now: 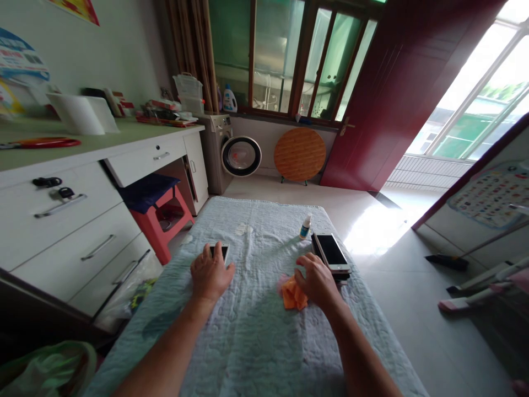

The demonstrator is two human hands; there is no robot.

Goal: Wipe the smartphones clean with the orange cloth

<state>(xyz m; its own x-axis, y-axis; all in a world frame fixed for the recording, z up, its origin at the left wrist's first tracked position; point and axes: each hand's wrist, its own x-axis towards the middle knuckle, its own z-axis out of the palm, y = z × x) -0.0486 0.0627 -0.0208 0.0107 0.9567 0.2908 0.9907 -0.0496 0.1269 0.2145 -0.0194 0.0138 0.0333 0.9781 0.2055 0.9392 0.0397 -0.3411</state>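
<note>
A smartphone (225, 251) with a pale frame and dark screen lies on the quilted cover at left centre. My left hand (211, 274) grips it from above, fingers across it and thumb by its right edge; much of the phone is hidden under the hand. At right, my right hand (318, 278) hovers with thumb and forefinger apart and curved. The thumb is at the edge of a crumpled orange cloth (294, 295); whether it touches is unclear. Just beyond that hand is a stack of phones, a white-framed phone (333, 252) on top. A small spray bottle (305, 227) stands upright behind.
The pale blue-green quilted cover (264, 342) drapes the table before me. To the left are a red stool (165, 218) and a white drawer desk (82, 220). A washing machine (217, 149) with its door open and a round wooden board (300, 154) stand farther back.
</note>
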